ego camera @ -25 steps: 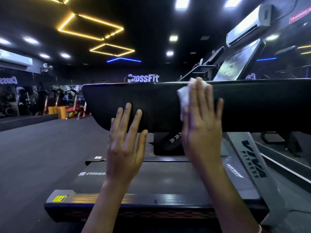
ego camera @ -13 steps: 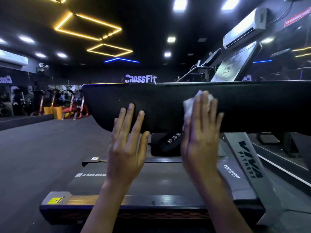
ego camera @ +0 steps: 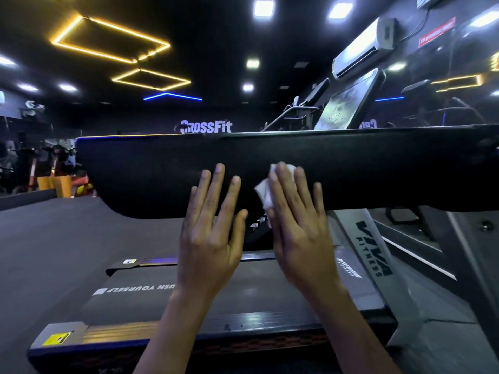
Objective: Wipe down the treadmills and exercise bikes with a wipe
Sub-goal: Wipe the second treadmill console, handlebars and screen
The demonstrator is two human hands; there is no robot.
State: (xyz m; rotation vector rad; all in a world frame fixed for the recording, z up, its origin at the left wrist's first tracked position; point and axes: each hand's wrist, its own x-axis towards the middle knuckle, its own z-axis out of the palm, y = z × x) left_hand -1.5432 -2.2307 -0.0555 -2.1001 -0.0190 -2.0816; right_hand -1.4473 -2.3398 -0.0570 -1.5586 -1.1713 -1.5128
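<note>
While the right hand (ego camera: pixel 299 228) presses the white wipe (ego camera: pixel 263 194) flat under straight, slightly spread fingers, the wipe pokes out on their thumb side. The left hand (ego camera: pixel 210 230), fingers spread and empty, seems to brace just beside it. The treadmill's black console panel (ego camera: pixel 162 171) runs crosswise past both sets of fingertips, so strokes likely go sideways.

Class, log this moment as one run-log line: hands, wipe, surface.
left hand: open, fingers on black treadmill panel | right hand: flat, presses white wipe to panel | step: wiping panel
</note>
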